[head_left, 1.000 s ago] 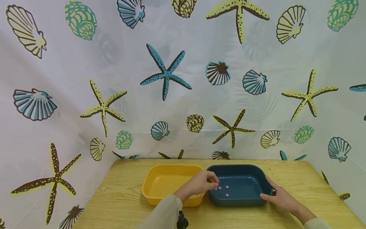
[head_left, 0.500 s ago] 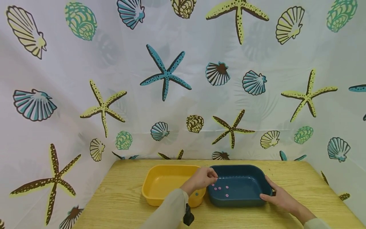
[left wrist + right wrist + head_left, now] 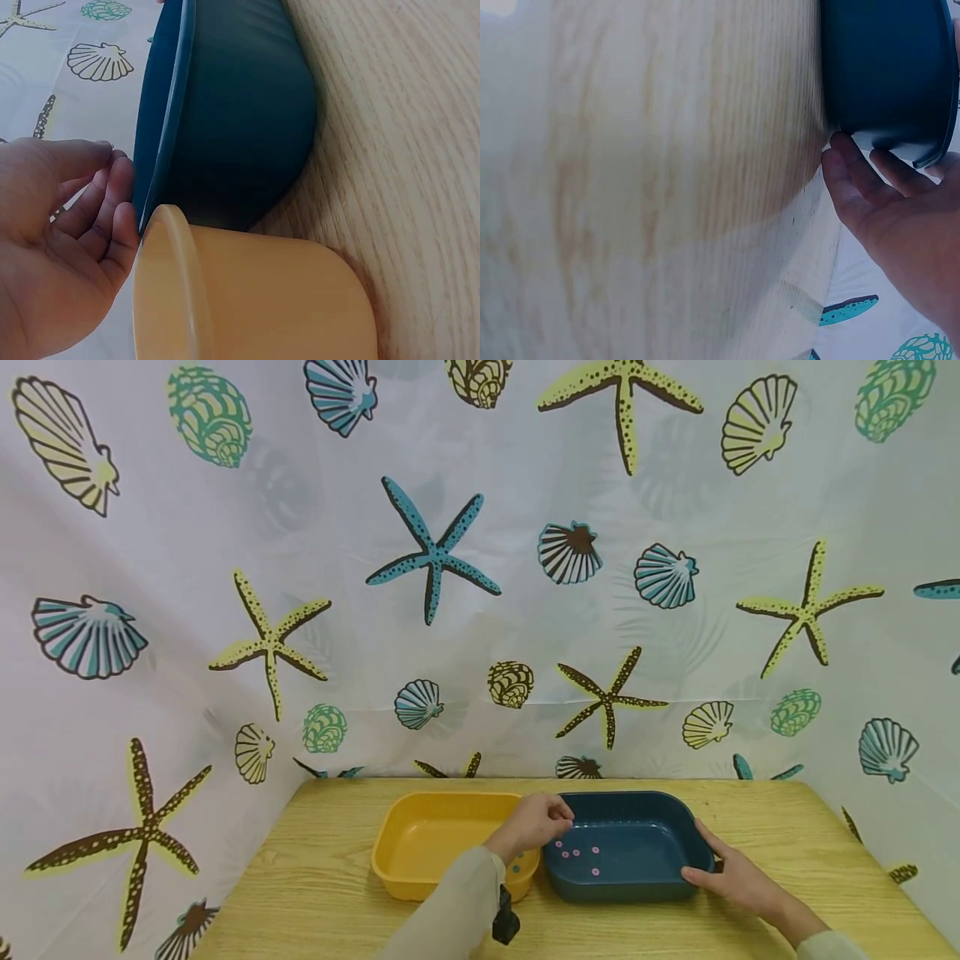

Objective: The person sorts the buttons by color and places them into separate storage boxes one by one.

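My left hand (image 3: 531, 823) is over the left end of the dark blue bin (image 3: 630, 890), close to where it adjoins the yellow bin (image 3: 420, 888). Its thumb and forefinger meet in a pinch at a tiny pale speck, seemingly a small pink disc, mostly hidden by the fingertips (image 3: 105, 150). Several pink discs (image 3: 596, 872) with dark centres lie on the blue bin's floor, toward its left side. Blue-green discs (image 3: 516, 868) show in the yellow bin beside my sleeve. At the blue bin's right end, my right hand (image 3: 738, 878) holds the wall, thumb at the rim, fingers along the outside.
Both bins stand side by side on a light wooden table (image 3: 315, 868). A white curtain (image 3: 480, 727) printed with shells and starfish hangs behind the table and along its sides. My left wrist carries a black device (image 3: 506, 920).
My left hand has risen slightly from the pink discs, uncovering one near the blue bin's left wall. Its forearm has shifted right, exposing blue-green discs in the yellow bin. The right hand stays put.
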{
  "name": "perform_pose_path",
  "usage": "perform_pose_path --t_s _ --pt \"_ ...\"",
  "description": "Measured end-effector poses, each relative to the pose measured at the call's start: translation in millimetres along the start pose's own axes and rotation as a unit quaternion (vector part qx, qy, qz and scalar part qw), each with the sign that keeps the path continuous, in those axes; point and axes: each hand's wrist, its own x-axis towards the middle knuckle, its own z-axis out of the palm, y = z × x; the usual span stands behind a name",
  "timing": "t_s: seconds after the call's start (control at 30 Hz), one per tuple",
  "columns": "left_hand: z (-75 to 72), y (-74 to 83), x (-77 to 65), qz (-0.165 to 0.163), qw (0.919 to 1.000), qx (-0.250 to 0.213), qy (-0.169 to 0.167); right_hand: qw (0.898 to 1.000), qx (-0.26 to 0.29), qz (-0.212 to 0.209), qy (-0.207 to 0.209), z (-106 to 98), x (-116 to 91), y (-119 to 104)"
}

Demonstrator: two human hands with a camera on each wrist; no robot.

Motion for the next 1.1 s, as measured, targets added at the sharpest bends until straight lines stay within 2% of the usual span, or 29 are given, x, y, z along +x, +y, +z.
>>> perform_pose_path --t_s 0.3,0.6,1.1 --pt "2.0 1.2 5.4 -0.009 0.9999 0.007 0.0 1.0 -0.005 0.004 0.002 0.4 0.7 1.1" --pt "3.0 0.4 10.4 -0.024 0.9996 -0.008 0.007 1.0 -0.007 0.0 0.002 -0.2 0.0 0.4" --pt "4.2 -0.6 14.8 -0.024 0.9996 0.011 0.01 1.0 -0.002 0.001 0.002 -0.6 -0.3 -0.6"
